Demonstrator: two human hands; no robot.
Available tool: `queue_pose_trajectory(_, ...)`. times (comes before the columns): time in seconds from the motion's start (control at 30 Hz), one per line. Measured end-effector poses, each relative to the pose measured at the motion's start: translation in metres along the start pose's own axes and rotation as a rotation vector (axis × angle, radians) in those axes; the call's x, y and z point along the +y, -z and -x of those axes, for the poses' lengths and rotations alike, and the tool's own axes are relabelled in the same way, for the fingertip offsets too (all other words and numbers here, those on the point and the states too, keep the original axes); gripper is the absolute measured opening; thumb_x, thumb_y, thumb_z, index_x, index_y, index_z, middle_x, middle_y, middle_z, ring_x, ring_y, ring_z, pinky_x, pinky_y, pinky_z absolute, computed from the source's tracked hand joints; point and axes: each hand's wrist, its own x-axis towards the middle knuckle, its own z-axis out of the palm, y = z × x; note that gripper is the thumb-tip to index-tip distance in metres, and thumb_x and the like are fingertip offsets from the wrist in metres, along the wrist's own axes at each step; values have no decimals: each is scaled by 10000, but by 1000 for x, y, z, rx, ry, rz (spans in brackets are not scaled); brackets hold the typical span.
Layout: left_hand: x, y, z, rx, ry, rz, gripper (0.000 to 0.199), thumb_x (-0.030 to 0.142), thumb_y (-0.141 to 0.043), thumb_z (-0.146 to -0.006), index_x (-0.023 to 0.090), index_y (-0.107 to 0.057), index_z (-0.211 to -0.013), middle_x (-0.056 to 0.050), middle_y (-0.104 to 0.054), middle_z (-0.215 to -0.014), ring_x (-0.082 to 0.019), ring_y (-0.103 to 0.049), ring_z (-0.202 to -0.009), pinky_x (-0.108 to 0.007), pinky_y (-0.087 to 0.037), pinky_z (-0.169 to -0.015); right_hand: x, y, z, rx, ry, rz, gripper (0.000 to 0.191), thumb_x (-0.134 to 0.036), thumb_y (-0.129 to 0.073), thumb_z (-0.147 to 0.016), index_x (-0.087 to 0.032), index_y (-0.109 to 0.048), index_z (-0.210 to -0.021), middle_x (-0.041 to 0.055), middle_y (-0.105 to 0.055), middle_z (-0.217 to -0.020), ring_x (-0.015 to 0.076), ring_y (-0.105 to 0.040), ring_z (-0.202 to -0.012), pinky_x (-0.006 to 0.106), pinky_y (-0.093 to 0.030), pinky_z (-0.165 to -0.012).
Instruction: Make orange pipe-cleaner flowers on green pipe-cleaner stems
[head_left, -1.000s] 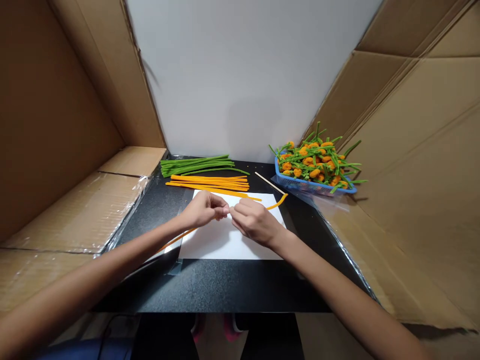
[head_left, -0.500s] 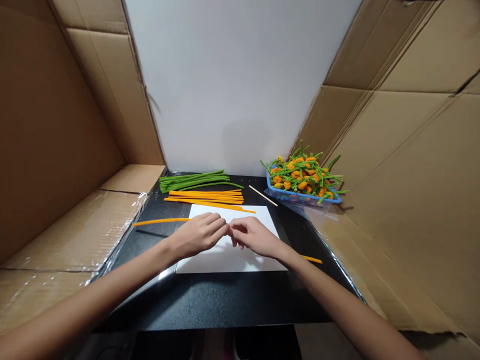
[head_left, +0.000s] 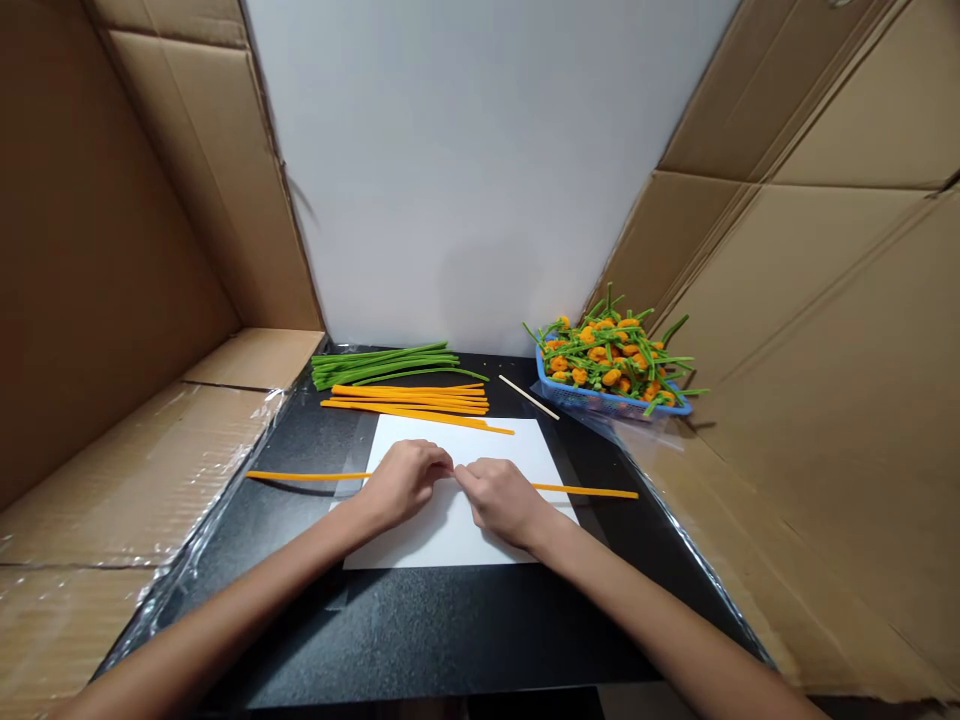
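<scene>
Over a white sheet of paper [head_left: 450, 545], my left hand [head_left: 405, 482] and my right hand [head_left: 504, 500] meet with their fingertips nearly touching. Both are closed on an orange pipe cleaner [head_left: 585, 491], whose ends stick out to either side. Its left end reaches over the black table, its right end past the paper's edge. The middle of the pipe cleaner is hidden by my fingers. Just beyond the paper lies a row of orange pipe cleaners [head_left: 409, 398], with a bundle of green pipe cleaners [head_left: 382, 364] behind it.
A blue basket [head_left: 600, 400] heaped with orange and green pipe-cleaner pieces [head_left: 611, 352] stands at the back right. A thin pale stick [head_left: 529, 397] lies left of it. Cardboard walls [head_left: 840, 330] flank the black table [head_left: 420, 640], and a pale wall [head_left: 480, 170] rises behind.
My right hand has turned, its fingers now closed knuckles-up beside the left. The pipe cleaner lies straighter, its left end lower and its right end higher. The camera view has shifted slightly.
</scene>
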Motion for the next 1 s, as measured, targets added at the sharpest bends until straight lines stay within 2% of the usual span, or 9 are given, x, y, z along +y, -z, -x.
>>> queue_pose_trajectory(0.1,-6,3,-4,-170,227,315,142,172,-583,-795,128,-712,-758,-17,-661,-656,-134,-553,-598,-228,-373,-588,-2,-7,5,182,200,255,222,-10,-444,-901,-122,-613,-813,66,-604,-669,194,-540,-583,333,-321,-511)
queue_pose_trajectory(0.2,-10,6,-8,-359,406,593,225,310,-625,-746,101,-683,-685,-11,-603,-586,-117,-480,-550,-223,-331,-549,0,-5,8,379,335,385,262,-32,-460,-922,-152,-562,-713,21,-513,-598,173,-472,-520,340,-278,-485)
queue_pose_trajectory(0.27,-10,9,-13,-417,455,674,246,343,-643,-714,102,-665,-670,-13,-600,-587,-117,-470,-550,-225,-337,-551,4,-3,7,430,366,405,250,-65,-480,-942,-150,-569,-724,9,-496,-597,164,-459,-524,338,-277,-491)
queue_pose_trajectory(0.33,-10,13,-18,-424,431,630,230,341,-637,-723,114,-656,-691,-11,-604,-599,-124,-483,-562,-229,-349,-560,11,-2,6,438,354,389,214,-85,-472,-963,-127,-613,-807,11,-515,-616,163,-469,-547,336,-293,-509)
queue_pose_trajectory(0.47,-14,20,-22,-252,246,220,135,208,-538,-787,144,-657,-780,-30,-658,-706,-161,-559,-656,-247,-371,-614,36,-6,5,416,207,327,182,-102,-484,-977,-86,-654,-1040,31,-597,-670,177,-509,-608,338,-316,-554)
queue_pose_trajectory(0.6,-34,26,-14,-78,185,-79,226,140,-448,-852,161,-663,-919,-69,-710,-903,-209,-628,-810,-277,-414,-698,79,-8,16,327,-73,196,178,-213,-532,-989,-146,-694,-1020,48,-658,-750,183,-554,-690,324,-353,-617)
queue_pose_trajectory(0.73,-59,38,-6,-80,163,-199,285,122,-411,-881,167,-683,-954,-85,-712,-968,-236,-650,-891,-310,-448,-775,121,-11,34,257,-190,-18,230,-278,-509,-1003,-192,-723,-1002,50,-718,-857,189,-599,-787,297,-427,-687)
queue_pose_trajectory(0.83,-71,46,-5,-70,172,-248,267,161,-425,-907,179,-687,-957,-87,-708,-973,-241,-647,-894,-315,-457,-765,141,-15,45,260,-296,-114,261,-296,-498,-1002,-190,-736,-1017,60,-734,-950,218,-603,-855,326,-473,-756)
queue_pose_trajectory(1.0,-66,46,-2,-146,76,-228,255,206,-439,-945,210,-691,-980,-61,-695,-984,-205,-642,-867,-289,-470,-748,156,-26,56,328,-438,-187,266,-320,-546,-964,-198,-727,-1116,95,-694,-1106,270,-576,-1010,414,-484,-918)
